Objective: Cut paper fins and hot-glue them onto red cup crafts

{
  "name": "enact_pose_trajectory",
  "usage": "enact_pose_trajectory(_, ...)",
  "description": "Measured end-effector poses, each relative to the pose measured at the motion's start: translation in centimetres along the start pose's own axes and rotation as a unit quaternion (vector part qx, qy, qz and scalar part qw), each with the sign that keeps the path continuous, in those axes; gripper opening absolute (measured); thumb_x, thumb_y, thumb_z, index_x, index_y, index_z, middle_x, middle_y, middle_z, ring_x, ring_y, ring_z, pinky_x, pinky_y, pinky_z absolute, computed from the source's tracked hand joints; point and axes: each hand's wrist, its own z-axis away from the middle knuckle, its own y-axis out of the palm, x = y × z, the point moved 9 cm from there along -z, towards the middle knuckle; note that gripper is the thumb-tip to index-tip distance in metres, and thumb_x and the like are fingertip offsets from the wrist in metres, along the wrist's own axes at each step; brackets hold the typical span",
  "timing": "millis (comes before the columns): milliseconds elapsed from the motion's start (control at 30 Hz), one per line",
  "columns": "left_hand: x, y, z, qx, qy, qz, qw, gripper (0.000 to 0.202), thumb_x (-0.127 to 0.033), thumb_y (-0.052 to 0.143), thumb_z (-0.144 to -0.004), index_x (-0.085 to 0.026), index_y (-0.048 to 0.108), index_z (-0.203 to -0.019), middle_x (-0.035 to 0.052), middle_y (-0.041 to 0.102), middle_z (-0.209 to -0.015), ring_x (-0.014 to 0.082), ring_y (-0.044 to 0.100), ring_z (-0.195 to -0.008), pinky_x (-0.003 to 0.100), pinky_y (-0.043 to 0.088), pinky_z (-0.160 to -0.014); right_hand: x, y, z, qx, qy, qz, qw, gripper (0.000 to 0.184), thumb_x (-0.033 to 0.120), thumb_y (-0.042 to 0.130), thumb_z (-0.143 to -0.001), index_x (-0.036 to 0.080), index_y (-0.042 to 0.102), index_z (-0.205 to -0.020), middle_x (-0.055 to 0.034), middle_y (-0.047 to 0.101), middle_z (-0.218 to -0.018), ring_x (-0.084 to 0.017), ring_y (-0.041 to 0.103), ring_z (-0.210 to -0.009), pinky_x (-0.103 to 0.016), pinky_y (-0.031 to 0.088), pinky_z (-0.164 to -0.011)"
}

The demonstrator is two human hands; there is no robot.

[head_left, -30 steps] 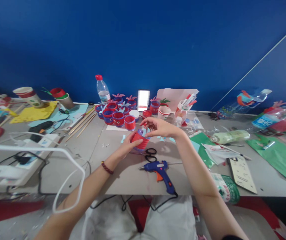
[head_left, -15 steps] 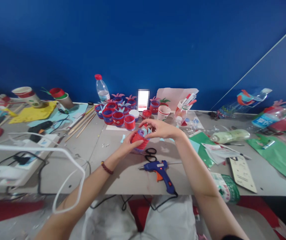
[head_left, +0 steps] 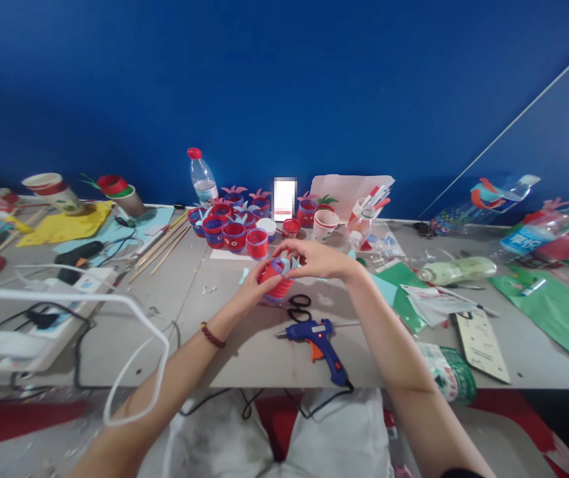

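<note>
My left hand (head_left: 253, 287) wraps round a small red and blue decorated cup (head_left: 278, 285), holding it just above the grey table (head_left: 244, 345). My right hand (head_left: 314, 257) reaches over the cup's top, its fingertips pinched on the light blue paper piece (head_left: 284, 266) at the rim. Black scissors (head_left: 300, 307) lie right under the cup, and a blue hot glue gun (head_left: 320, 338) lies in front of them near the table's front edge.
A cluster of several finished red and blue cups (head_left: 234, 229) stands behind my hands, with a water bottle (head_left: 200, 176) and a pen cup (head_left: 364, 222). Green sheets (head_left: 553, 312) and packets lie to the right, a power strip (head_left: 25, 332) and cables to the left.
My right hand has come down and inward over the cup's rim, closing its fingers on the blue paper piece. The left hand keeps holding the cup in nearly the same place.
</note>
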Motion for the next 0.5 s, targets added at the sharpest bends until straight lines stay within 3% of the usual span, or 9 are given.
enact_pose_trajectory(133, -0.19, -0.49, 0.15, -0.039, -0.004, -0.013, 0.999, 0.046, -0.038, 0.077, -0.064, -0.019, 0.065, -0.104, 0.0085, 0.067, -0.109, 0.0306, 0.06, -0.109, 0.045, 0.046, -0.098, 0.35, 0.44, -0.1, -0.002, -0.01, 0.001, 1.0, 0.043, 0.031, 0.066, -0.077, 0.022, 0.056, -0.119, -0.0062, 0.061, -0.112, -0.019, 0.056, -0.096, -0.03, 0.043, -0.075)
enact_pose_trajectory(300, -0.16, 0.07, 0.29, -0.017, -0.033, 0.001, 0.999, 0.05, -0.045, 0.075, -0.065, -0.018, 0.064, -0.105, 0.008, 0.069, -0.108, 0.0301, 0.06, -0.108, 0.043, 0.047, -0.095, 0.53, 0.57, -0.07, -0.001, -0.003, 0.007, 1.0, 0.044, 0.029, 0.066, -0.076, 0.023, 0.055, -0.118, -0.0049, 0.062, -0.111, -0.019, 0.055, -0.096, -0.03, 0.043, -0.075)
enact_pose_trajectory(500, -0.06, -0.29, 0.02, -0.03, -0.032, 0.035, 0.998, 0.049, -0.046, 0.077, -0.062, -0.019, 0.068, -0.102, 0.0084, 0.07, -0.109, 0.0303, 0.059, -0.111, 0.041, 0.043, -0.099, 0.54, 0.58, -0.08, 0.007, 0.007, -0.007, 1.0, 0.046, 0.033, 0.067, -0.075, 0.024, 0.055, -0.119, -0.0034, 0.061, -0.103, -0.017, 0.055, -0.085, -0.029, 0.044, -0.07)
